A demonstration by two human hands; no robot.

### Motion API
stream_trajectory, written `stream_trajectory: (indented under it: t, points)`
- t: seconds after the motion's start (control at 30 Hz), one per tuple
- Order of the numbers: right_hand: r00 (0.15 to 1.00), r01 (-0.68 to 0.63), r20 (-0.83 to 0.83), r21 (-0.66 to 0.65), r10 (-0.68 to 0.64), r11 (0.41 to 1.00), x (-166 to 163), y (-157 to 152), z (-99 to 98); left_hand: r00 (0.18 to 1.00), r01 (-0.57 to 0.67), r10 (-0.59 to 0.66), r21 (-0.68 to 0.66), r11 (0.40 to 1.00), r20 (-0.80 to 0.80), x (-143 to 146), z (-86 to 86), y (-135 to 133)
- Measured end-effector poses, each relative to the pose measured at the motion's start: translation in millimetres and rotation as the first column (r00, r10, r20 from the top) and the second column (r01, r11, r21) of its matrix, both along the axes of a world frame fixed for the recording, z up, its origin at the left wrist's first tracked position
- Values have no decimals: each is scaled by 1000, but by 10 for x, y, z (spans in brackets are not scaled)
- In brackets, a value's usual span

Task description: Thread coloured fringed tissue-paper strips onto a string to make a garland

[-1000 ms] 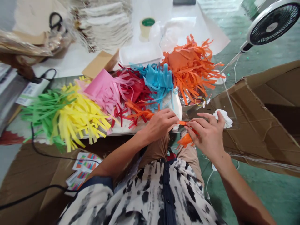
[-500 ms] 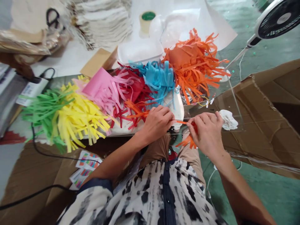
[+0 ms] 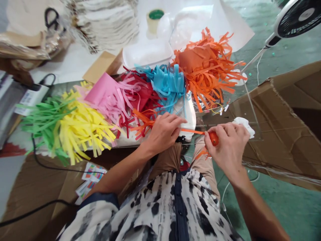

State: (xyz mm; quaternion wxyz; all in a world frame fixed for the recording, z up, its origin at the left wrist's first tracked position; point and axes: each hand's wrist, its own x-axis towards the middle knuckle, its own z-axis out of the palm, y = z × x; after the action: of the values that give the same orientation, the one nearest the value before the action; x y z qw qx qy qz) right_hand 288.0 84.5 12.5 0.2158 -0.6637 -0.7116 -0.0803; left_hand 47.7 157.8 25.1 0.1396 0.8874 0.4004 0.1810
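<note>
Between my hands a narrow orange paper strip [image 3: 192, 131] is stretched nearly level. My left hand [image 3: 162, 134] pinches its left end. Closed around a rolled bit of orange fringed paper [image 3: 214, 138] is my right hand [image 3: 228, 144], with the strip running into it; some fringe hangs below the fingers. Beside my left hand lies a small bunch of orange strips [image 3: 143, 119]. Behind it are bundles of cut paper: blue [image 3: 169, 82], dark red [image 3: 144, 93], pink [image 3: 105, 92], yellow [image 3: 82, 129] and green [image 3: 47, 115]. A large orange bundle [image 3: 200, 60] sits farther back.
A white foam tray [image 3: 147, 55], a tape roll [image 3: 154, 23] and a stack of off-white cords [image 3: 107, 23] lie at the back. Black-handled scissors [image 3: 51, 20] are at the upper left. A fan [image 3: 301, 16] and a cardboard box [image 3: 283, 124] stand on the right.
My hands have moved apart, the right one to the right, and a longer stretch of orange strip shows. The rolled end of the orange paper has come into sight in my right hand.
</note>
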Motion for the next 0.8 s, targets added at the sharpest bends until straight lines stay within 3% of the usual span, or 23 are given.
stream_trajectory:
  t: [0.1,0.23,0.4,0.57,0.63,0.7,0.77,0.8]
  points:
    - [989,-142,49,87,138,986,-23,-20,-54,988,152,-155,131,980,12,-25,-82,-15]
    - [947,-311,118,98,299,945,-116,-91,-56,976,215,-218,254,943,-19,-17,-101,-147]
    - [949,-300,123,64,291,952,-270,-296,-4,986,151,-165,337,929,12,-20,-159,-438]
    - [943,-314,163,137,291,939,-347,-380,-85,994,73,-102,417,906,49,-6,-237,-605]
    - [940,-331,145,168,309,929,-342,-380,-68,990,42,-90,378,925,110,14,-192,-645]
    - [945,-323,118,193,305,927,-323,-379,10,977,-8,-44,238,971,211,33,-102,-682]
    - [950,-310,113,234,291,922,-296,-385,128,927,-60,74,-49,997,367,42,15,-709]
    - [952,-304,120,267,282,914,-283,-391,193,878,-53,158,-235,970,453,40,75,-716]
